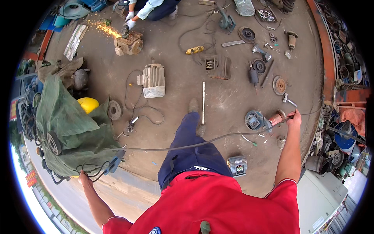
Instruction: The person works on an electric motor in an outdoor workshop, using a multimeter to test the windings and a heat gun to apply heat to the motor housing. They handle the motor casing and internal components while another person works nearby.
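Observation:
My left hand [84,178] is closed round loops of black cable [94,169] at the lower left, beside the green tarp. Close to those loops is a blue power tool [115,160] with a metal tip; its exact kind is hard to make out. A long dark cable [206,140] runs across in front of my legs. At the right my right hand [295,118] pinches this cable, which continues on toward the right wall. Below that hand's fingers lie a red-ended rotor [277,117] and a round motor housing [254,120].
At the far left a gloved person [150,8] grinds a rusty motor [129,43], throwing sparks [104,29]. A grey finned motor [152,80] stands nearer. A green tarp [66,113] drapes a heap with a yellow helmet [88,104]. Tools, cords and motor parts litter the floor.

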Motion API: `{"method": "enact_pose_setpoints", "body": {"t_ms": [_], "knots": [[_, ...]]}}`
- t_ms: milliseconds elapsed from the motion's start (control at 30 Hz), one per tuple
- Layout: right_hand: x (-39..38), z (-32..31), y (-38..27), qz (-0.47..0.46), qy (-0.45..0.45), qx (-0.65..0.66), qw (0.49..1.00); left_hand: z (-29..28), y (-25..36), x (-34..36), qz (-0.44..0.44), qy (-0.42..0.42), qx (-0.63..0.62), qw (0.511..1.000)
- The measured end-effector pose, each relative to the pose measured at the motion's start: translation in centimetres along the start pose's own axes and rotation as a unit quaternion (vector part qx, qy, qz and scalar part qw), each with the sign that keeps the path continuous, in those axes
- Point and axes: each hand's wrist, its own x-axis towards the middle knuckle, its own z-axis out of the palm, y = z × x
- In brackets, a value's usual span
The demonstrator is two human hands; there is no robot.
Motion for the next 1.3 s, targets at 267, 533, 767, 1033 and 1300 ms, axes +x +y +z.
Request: {"method": "enact_pose_setpoints", "body": {"t_ms": [267, 533, 767, 1033, 1300], "knots": [[-3.7, 8.7, -2.0, -0.298, -0.094, -0.216, 0.925, 13.4, -2.5, -4.9, -0.198, -0.130, 0.040, 0.971], [-14.0, 22.7, 4.9, -0.074, -0.324, -0.459, 0.824, 24.1, -3.3, -16.1, -0.252, -0.190, 0.013, 0.949], [-9.0, 29.1, 2.3, -0.105, -0.441, -0.440, 0.775, 28.1, -2.5, -26.7, -0.278, -0.212, -0.097, 0.932], [-7.3, 46.8, 2.8, -0.007, -0.609, -0.653, 0.450, 35.0, 0.2, -48.0, -0.305, -0.122, -0.107, 0.939], [-2.5, 51.3, 3.4, -0.156, -0.593, -0.728, 0.306, 32.7, -2.2, -64.7, -0.372, -0.037, -0.116, 0.920]]}}
